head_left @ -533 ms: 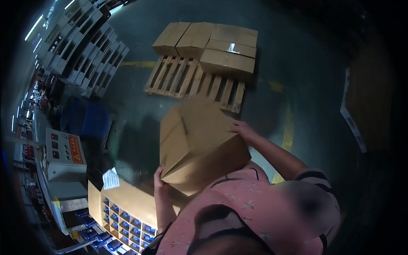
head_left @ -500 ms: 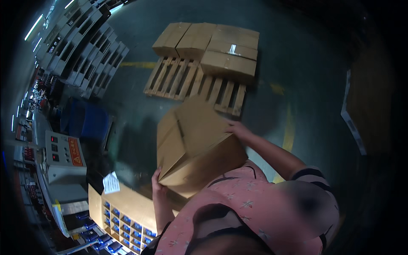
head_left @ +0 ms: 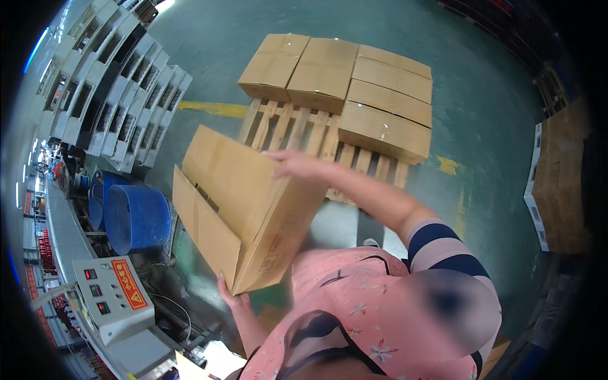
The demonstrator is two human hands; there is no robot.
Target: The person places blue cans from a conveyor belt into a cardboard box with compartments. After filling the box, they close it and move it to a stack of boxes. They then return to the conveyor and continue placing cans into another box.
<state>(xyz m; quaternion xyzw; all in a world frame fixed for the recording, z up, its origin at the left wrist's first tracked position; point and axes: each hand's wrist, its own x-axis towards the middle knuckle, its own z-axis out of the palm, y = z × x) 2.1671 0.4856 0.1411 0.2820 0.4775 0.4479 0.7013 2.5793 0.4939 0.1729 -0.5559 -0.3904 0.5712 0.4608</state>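
Observation:
A large cardboard box (head_left: 244, 171) hangs tilted in front of me, between my body and a wooden pallet (head_left: 297, 123). One of its flaps (head_left: 202, 221) stands apart from the rest, with a dark gap along the fold. My left hand (head_left: 233, 294) grips the box's lower near corner, most of its fingers hidden beneath. At the upper right edge, my right hand (head_left: 297, 166) holds on with its fingers over the cardboard. What the box contains, if anything, cannot be seen.
Several closed cartons (head_left: 323, 69) sit on the pallet. Left are stacked pale pallets (head_left: 120, 82), blue drums (head_left: 139, 218) and a grey control box (head_left: 114, 294) beside the production line. Brown cardboard (head_left: 560, 183) stands far right. Yellow lines (head_left: 212, 108) mark the green floor.
The box has swung left and tilted more steeply, still in both hands, and its flap gap has widened. My view has shifted, and the partitioned carton of blue items has mostly left it.

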